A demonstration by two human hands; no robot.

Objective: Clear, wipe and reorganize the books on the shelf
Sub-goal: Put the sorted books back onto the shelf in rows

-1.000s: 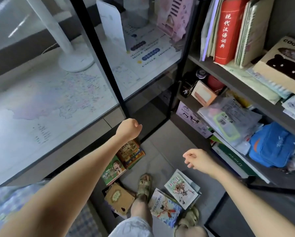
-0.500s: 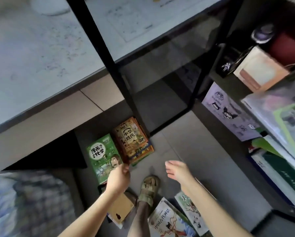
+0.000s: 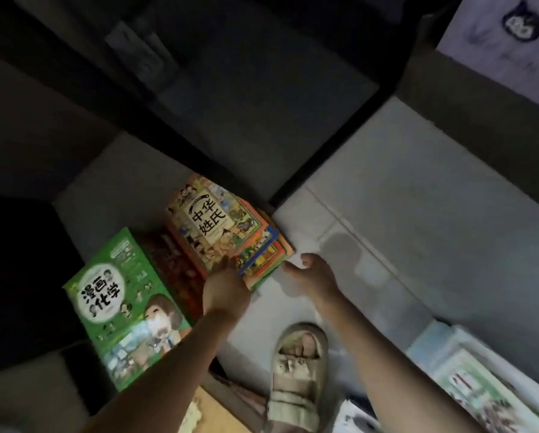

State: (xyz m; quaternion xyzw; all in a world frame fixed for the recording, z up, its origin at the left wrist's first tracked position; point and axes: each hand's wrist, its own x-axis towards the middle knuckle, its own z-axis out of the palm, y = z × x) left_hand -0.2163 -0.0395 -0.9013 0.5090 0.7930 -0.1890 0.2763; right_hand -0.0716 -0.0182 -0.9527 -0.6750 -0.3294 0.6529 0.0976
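A stack of colourful picture books [image 3: 215,223] lies on the grey floor under the desk, a yellow-brown cover with black characters on top. My left hand [image 3: 226,289] reaches its near edge, fingers extended and touching the top cover. My right hand [image 3: 312,275] hovers open just right of the stack's near corner, fingers spread and slightly bent, holding nothing. A green comic book [image 3: 124,307] lies to the left of the stack, with a dark red book [image 3: 174,267] between them.
A black desk leg [image 3: 330,145] runs diagonally behind the stack. My sandalled foot [image 3: 297,370] stands on the floor below my hands. More books lie at the lower right [image 3: 480,389] and a tan one at the bottom [image 3: 211,414]. A cartoon-printed box [image 3: 505,45] sits top right.
The view has dropped close to the floor. Both hands moved forward and down to the yellow-brown stack; the left one has uncurled onto its near edge.
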